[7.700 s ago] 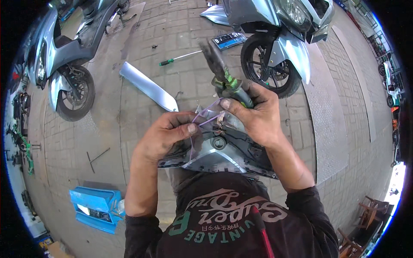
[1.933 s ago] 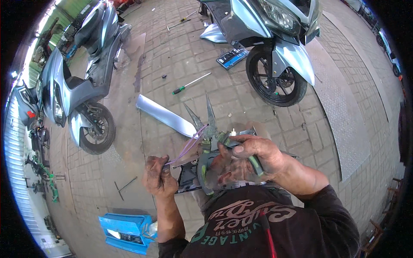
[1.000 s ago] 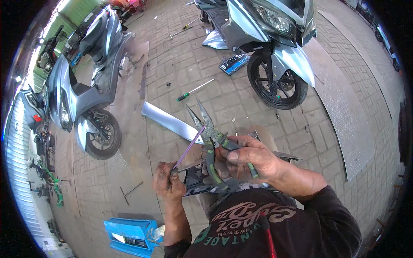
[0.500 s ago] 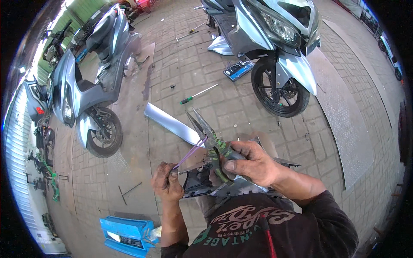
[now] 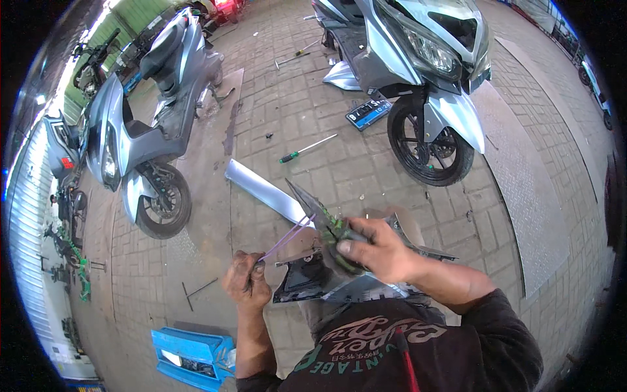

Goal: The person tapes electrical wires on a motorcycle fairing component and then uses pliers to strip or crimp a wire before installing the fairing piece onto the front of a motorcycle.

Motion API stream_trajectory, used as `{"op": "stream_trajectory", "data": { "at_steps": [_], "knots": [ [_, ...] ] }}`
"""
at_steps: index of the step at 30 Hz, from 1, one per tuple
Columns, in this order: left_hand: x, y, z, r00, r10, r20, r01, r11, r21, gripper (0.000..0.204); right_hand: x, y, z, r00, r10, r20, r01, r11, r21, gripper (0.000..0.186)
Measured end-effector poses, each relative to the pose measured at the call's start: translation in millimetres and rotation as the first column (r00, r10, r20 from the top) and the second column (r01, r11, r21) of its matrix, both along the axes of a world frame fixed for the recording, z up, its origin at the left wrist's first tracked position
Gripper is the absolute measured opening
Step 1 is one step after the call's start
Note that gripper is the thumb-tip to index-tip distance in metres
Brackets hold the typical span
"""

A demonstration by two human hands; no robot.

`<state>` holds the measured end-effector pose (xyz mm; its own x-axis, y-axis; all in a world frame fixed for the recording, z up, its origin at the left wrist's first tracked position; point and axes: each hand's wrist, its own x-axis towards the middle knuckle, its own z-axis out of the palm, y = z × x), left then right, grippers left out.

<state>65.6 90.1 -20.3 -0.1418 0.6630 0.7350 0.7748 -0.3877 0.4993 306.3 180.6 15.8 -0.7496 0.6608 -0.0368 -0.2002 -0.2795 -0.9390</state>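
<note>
My right hand (image 5: 385,253) is closed around the handles of long-nose pliers (image 5: 305,198), which have green wrapping near the pivot. Their jaws look nearly together and point up and to the left. A thin purple cord (image 5: 282,242) runs as a stretched loop from beside the jaws down to my left hand (image 5: 248,281). The fingertips of that hand pinch its lower end. Below both hands, a black and silver body panel (image 5: 302,276) lies across my lap, partly hidden by the right hand and pliers.
A long silver panel (image 5: 266,191) and a green-handled screwdriver (image 5: 307,149) lie on the paving ahead. One scooter (image 5: 150,140) stands left, another (image 5: 418,72) ahead right, by a number plate (image 5: 368,114). A blue toolbox (image 5: 191,356) and T-shaped wrench (image 5: 198,293) are near left.
The pliers' jaws, spread before, have come together. My left hand has moved slightly left and down, with the purple cord still stretched between it and the pliers.
</note>
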Motion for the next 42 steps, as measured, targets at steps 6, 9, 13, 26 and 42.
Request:
{"op": "stream_trajectory", "data": {
  "at_steps": [6, 9, 13, 26, 42],
  "knots": [
    [2.4, 3.6, 0.9, 0.998, -0.055, -0.011, 0.055, 0.998, -0.043, 0.019, 14.3, -3.6, -2.9, 0.99, -0.138, 0.041, 0.123, 0.958, 0.259, 0.029],
    [-17.0, -2.7, -27.0, 0.787, 0.13, 0.604, -0.114, 0.991, -0.064, 0.013, 44.0, -6.7, 3.4, 0.954, -0.084, -0.289, 0.063, 0.995, -0.082, 0.03],
    [-14.9, -11.3, -49.3, 0.923, 0.015, 0.384, 0.08, 0.97, -0.231, 0.025, 50.1, 3.2, -5.3, 0.895, -0.304, -0.326, 0.285, 0.953, -0.105, 0.034],
    [48.5, -0.5, -25.8, 0.943, 0.029, 0.33, 0.08, 0.946, -0.313, 0.018, -7.4, -5.3, -24.6, 0.846, -0.509, 0.158, 0.502, 0.861, 0.085, 0.041],
    [77.5, -5.4, -47.8, 0.98, -0.167, 0.107, 0.197, 0.761, -0.618, 0.027, 25.9, -6.6, -46.8, 0.907, -0.366, -0.206, 0.27, 0.884, -0.382, 0.028]
  ]
}}
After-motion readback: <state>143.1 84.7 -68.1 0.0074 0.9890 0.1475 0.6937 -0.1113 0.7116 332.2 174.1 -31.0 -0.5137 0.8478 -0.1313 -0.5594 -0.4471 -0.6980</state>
